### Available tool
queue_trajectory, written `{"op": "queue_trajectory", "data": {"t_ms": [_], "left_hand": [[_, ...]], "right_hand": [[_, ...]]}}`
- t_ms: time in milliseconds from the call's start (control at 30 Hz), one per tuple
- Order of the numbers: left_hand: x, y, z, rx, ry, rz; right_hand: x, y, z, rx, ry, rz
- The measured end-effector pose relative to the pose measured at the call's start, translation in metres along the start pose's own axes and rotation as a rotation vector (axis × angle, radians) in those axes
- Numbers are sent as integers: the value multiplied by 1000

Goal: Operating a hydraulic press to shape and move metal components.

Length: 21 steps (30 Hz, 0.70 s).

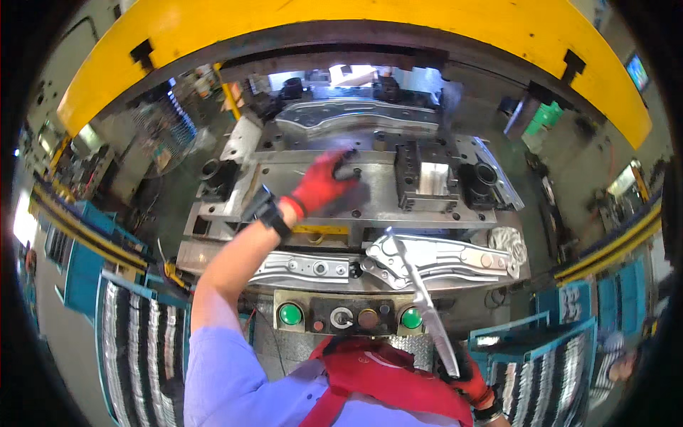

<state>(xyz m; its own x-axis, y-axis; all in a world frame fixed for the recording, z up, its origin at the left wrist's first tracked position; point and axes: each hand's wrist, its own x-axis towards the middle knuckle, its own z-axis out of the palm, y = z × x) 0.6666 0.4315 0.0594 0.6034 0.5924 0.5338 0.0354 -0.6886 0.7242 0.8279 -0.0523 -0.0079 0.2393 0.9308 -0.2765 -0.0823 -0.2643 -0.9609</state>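
Observation:
My left hand (pixel 324 183), in a red glove with dark fingertips, reaches out over the flat steel die plate (pixel 299 167). Its fingers look apart, slightly blurred, and no part shows in them. Low at the right, my right hand (pixel 473 388), also gloved in red and black, grips the lower end of a long, narrow stamped metal part (pixel 427 306). That part stands tilted, its upper end in front of a wide silver stamped panel (pixel 462 260) on the press's front ledge. Another silver stamped strip (pixel 306 267) lies on the ledge below my left forearm.
A yellow press beam (pixel 356 18) spans the top. A steel block (pixel 430 178) and round posts (pixel 484 176) rise from the die. A long shaped part (pixel 356 114) lies at the back. Nearest me is a control box with green buttons (pixel 290 314). Blue racks (pixel 103 341) of metal parts flank me.

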Motion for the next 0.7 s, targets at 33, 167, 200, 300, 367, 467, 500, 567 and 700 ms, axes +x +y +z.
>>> {"op": "queue_trajectory", "data": {"t_ms": [33, 167, 200, 300, 367, 467, 500, 567, 700], "left_hand": [[22, -12, -3, 160, -10, 38], [108, -47, -6, 720, -56, 190], [127, -45, -6, 732, -160, 33], [168, -66, 10, 925, -301, -70], [190, -82, 13, 942, -487, -130], [213, -116, 18, 814, -506, -19], [220, -111, 17, 824, -577, 1], [228, -108, 13, 793, -630, 56], [218, -111, 2, 795, -533, 159]], "right_hand": [[-1, -32, 16, 202, 35, 59], [-10, -36, 21, 398, 107, 131], [-15, -32, 23, 408, 140, 115], [-23, -40, 42, 420, 227, 139], [-34, -36, 48, 249, 259, 219], [-38, -31, 55, 317, 283, 240], [-40, -30, 58, 328, 295, 249], [-37, -28, 60, 343, 315, 253], [-26, -23, 65, 366, 305, 228]]}}
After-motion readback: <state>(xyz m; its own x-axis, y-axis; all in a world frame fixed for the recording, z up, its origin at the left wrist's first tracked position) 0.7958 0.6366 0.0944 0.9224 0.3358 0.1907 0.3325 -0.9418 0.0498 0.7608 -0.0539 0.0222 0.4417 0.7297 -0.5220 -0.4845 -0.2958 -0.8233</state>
